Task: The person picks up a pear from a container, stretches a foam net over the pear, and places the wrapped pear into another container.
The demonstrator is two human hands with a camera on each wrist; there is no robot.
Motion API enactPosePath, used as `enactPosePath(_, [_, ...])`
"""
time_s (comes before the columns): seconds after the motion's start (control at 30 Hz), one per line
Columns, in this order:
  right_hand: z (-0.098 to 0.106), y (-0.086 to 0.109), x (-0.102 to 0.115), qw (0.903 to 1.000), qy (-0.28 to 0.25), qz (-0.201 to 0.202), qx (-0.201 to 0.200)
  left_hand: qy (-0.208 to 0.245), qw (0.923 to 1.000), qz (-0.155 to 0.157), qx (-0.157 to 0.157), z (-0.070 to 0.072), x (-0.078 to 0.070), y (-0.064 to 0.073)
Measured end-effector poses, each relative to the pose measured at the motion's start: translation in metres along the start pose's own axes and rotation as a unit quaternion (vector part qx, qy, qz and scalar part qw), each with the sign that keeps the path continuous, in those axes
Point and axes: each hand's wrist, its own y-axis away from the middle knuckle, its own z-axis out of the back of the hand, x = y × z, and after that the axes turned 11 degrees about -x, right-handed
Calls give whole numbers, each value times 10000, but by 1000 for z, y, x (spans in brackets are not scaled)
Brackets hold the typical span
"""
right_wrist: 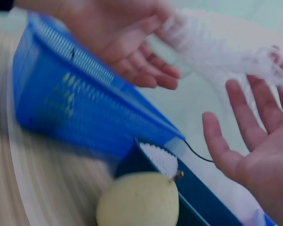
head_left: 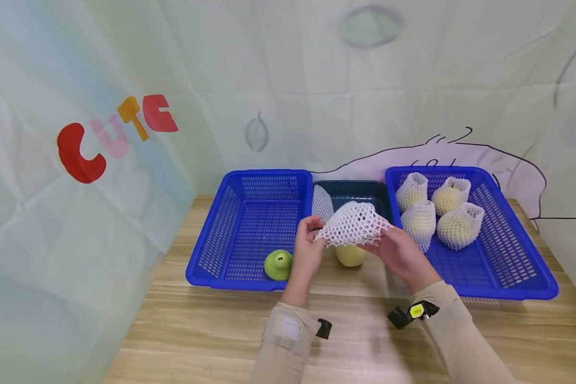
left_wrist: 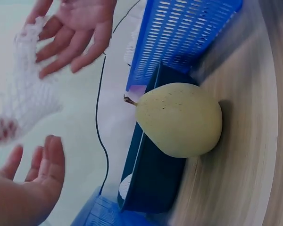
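Observation:
A white foam fruit net [head_left: 354, 224] is spread between both hands, its mesh stretched wide. My left hand [head_left: 309, 248] pinches the net's left edge with thumb and finger. At the other side, my right hand [head_left: 405, 255] grips the right edge, other fingers extended in the right wrist view. Below the net, a pale yellow pear [head_left: 351, 256] stands bare on the table, partly covered by the net in the head view. Its brown stem shows in the left wrist view, where the whole pear [left_wrist: 181, 120] is seen apart from the hands.
Behind the pear, a dark green tray [head_left: 360, 185] contains stacked foam nets [head_left: 322, 202]. The left blue basket [head_left: 206, 234] has one green fruit [head_left: 278, 265] in its near right corner. Several netted pears [head_left: 418, 221] sit in the right blue basket [head_left: 523, 256].

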Motion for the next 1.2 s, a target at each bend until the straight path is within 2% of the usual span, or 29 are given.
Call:
enactPosePath(0.03, [1, -1, 0, 9996, -266, -36, 116, 348, 9989, 309, -81, 1, 0, -1])
enactPosePath(0.1, [1, -1, 0, 9975, -665, -141, 194, 977, 9910, 901, -173, 3, -1, -2])
enactPosePath(0.2, [-1, -1, -1, 9966, -768, -260, -108, 1829, 9714, 1506, -136, 4, -2, -2])
enactPosePath(0.3, [-5, 0, -1, 9958, -628, -378, -553, 2479, 9541, 1679, -77, 4, -2, -1])
enactPosePath(0.37, [-6, 1, -2, 9951, -550, -414, -706, 2735, 9469, 1690, 7, 3, -1, 0])
enactPosePath(0.53, [-7, 1, -4, 9948, -508, -309, -827, 2950, 9366, 1823, 496, 2, -1, 1])
enactPosePath(0.6, [-8, 1, -4, 9938, -316, -329, -1011, 2862, 9368, 1903, 658, 1, -3, 1])
enactPosePath(0.73, [-11, 1, -1, 9890, 250, -693, -1279, 2519, 9411, 2069, 893, -1, -6, 2])
enactPosePath(0.83, [-11, 1, 2, 9833, 620, -900, -1457, 2466, 9385, 2178, 1050, -3, -6, 3])
enactPosePath(0.93, [-11, 1, 3, 9801, 887, -838, -1563, 2641, 9330, 2226, 1011, -2, -6, 3])
enactPosePath(1.03, [-10, 2, 4, 9838, 761, -656, -1483, 2862, 9297, 2161, 842, 1, -7, 3])
enactPosePath(1.07, [-9, 2, 4, 9857, 650, -588, -1438, 2850, 9318, 2082, 845, 3, -7, 3])
enactPosePath(1.1, [-8, 2, 4, 9877, 534, -526, -1371, 2725, 9373, 1981, 897, 4, -8, 2])
enactPosePath(1.17, [-6, 3, 5, 9912, 440, -362, -1192, 2031, 9584, 1629, 1169, 9, -8, 1])
enactPosePath(1.2, [-5, 4, 5, 9925, 484, -280, -1087, 1487, 9708, 1307, 1355, 11, -8, 0])
